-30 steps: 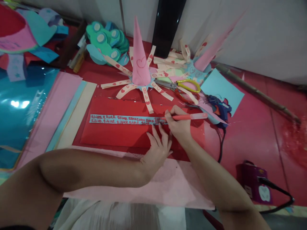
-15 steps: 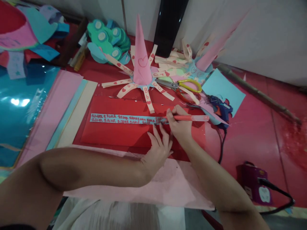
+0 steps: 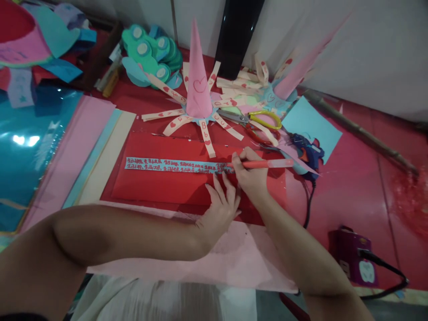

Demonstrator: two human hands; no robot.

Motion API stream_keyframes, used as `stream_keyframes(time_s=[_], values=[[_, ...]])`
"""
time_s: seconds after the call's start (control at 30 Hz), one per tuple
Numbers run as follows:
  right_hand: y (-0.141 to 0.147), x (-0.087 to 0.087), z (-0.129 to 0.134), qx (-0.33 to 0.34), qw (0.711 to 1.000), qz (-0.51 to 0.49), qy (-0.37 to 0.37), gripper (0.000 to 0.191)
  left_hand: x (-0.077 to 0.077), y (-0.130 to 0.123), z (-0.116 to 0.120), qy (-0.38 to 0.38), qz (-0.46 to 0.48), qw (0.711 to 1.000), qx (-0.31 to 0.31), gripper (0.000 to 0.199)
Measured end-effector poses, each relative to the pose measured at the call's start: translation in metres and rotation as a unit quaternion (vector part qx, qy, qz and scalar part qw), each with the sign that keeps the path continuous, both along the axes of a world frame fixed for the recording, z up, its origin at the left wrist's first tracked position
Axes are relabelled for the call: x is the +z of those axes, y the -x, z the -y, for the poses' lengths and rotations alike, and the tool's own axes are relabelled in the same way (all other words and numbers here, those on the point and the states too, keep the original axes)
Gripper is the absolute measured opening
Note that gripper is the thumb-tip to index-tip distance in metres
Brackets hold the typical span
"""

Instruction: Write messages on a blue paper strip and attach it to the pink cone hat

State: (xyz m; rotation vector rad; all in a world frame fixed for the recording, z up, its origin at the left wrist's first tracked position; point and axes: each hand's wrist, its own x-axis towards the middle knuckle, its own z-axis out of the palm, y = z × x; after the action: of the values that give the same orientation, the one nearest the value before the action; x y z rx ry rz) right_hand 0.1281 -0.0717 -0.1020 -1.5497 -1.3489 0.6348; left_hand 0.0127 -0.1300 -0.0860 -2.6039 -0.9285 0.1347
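My right hand (image 3: 250, 176) is closed around a red pen (image 3: 267, 164), its tip at the right part of a light blue paper strip (image 3: 167, 165). Two rows of red handwriting run along the strip, which lies on a red sheet (image 3: 160, 189). With fingers apart, my left hand (image 3: 221, 203) rests flat on the red sheet, its fingertips touching the strip's lower edge. The strip's right end is hidden behind my right hand. Just beyond stands a pink paper cone (image 3: 199, 91), ringed by cream paper strips bearing letters and hearts.
Yellow-handled scissors (image 3: 264, 119) and a dark blue glue gun (image 3: 307, 149) lie to the right, by a second pink cone (image 3: 290, 84). At left are coloured paper sheets (image 3: 80, 142) and a shiny blue folder (image 3: 26, 178). A purple box (image 3: 359, 256) with a cable sits at lower right.
The pen has shifted very slightly at the strip, its back end a little to the right. My left hand stays in place; the whole view has drifted slightly.
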Motion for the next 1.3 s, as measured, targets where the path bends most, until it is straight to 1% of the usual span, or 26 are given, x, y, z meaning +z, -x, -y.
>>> stream_keyframes(time_s=[0.13,0.23,0.3,0.47,0.57,0.83,1.13,1.23,1.3], values=[[-0.0002,0.0002,-0.0014,0.008,1.000,0.005,-0.008,0.031,0.0002,0.0000,-0.0003,0.007,0.003,1.000,-0.001,0.056],[-0.0003,0.0000,-0.0011,-0.013,1.000,-0.016,-0.001,0.031,0.0003,-0.0001,-0.0003,0.013,0.005,1.000,-0.002,0.056],[-0.0003,0.0002,0.0001,-0.024,1.000,-0.011,0.002,0.030,0.0004,-0.0002,-0.0001,0.015,0.005,1.000,-0.002,0.056],[0.0000,0.0013,0.0035,-0.008,0.996,0.082,-0.017,0.029,0.0000,0.0000,0.0001,0.010,0.006,1.000,-0.003,0.053],[0.0000,0.0021,0.0038,-0.003,0.995,0.100,-0.025,0.028,-0.0002,0.0003,-0.0002,0.014,0.009,1.000,-0.004,0.053],[0.0002,0.0035,0.0010,0.007,0.999,0.038,-0.017,0.027,0.0019,0.0006,-0.0005,0.033,0.015,0.999,-0.005,0.054],[-0.0008,0.0020,-0.0005,0.023,0.999,0.031,-0.019,0.027,0.0006,0.0008,-0.0003,0.044,0.022,0.999,-0.003,0.051],[-0.0018,0.0017,-0.0016,0.009,1.000,0.012,-0.020,0.028,0.0013,0.0007,-0.0006,0.042,0.017,0.999,-0.003,0.053],[-0.0042,0.0007,-0.0036,-0.025,0.999,-0.044,0.001,0.028,0.0013,0.0006,-0.0005,0.037,0.014,0.999,0.000,0.057]])
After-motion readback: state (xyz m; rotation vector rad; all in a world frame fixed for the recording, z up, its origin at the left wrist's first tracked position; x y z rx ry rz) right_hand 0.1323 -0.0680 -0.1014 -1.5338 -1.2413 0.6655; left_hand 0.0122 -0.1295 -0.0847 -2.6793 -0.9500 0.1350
